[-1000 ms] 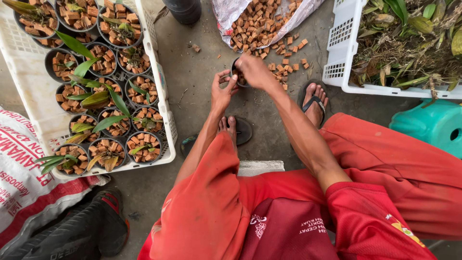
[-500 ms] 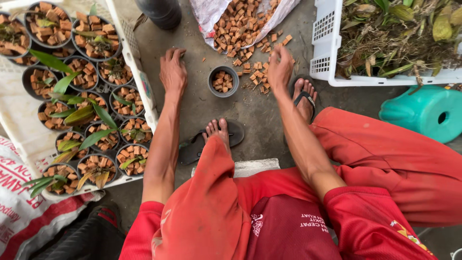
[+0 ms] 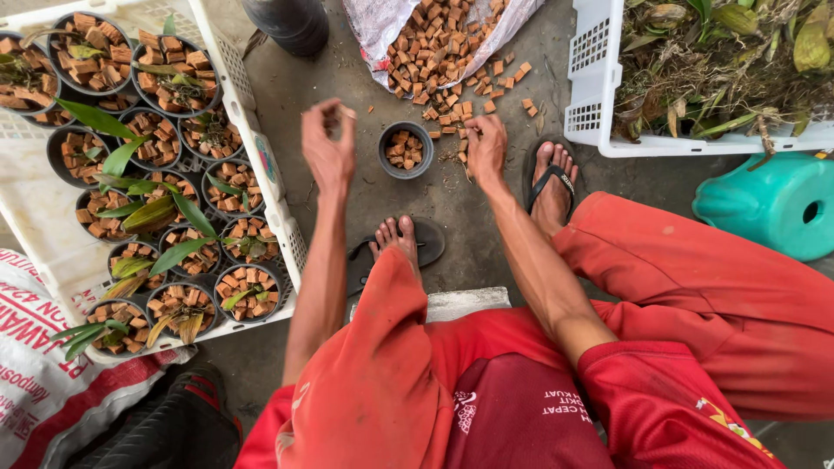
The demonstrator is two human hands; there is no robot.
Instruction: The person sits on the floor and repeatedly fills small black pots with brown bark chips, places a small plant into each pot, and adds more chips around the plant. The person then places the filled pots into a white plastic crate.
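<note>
Filling a black pot point(image 3: 406, 149) with brick chips, seated low over a concrete floor point(image 3: 347, 78), pot upright between the two hands and just ahead of a sandalled foot point(image 3: 395, 239), only part full. Raising the left grip point(image 3: 328, 148) beside the pot, fingertips pinched together, perhaps on a single chip, though too small to tell. Pressing the right grip point(image 3: 485, 146) down among loose chips point(image 3: 452, 113) just right of the pot, fingers curled; impossible to say whether anything is held. Drawing on a spilled sack of chips point(image 3: 439, 39) beyond, with finished pots of seedlings packed in a white crate point(image 3: 261, 165) at left. Judged mid-fill: calling next for a gathered handful from the floor, carried over the rim and dropped cleanly inside.
</note>
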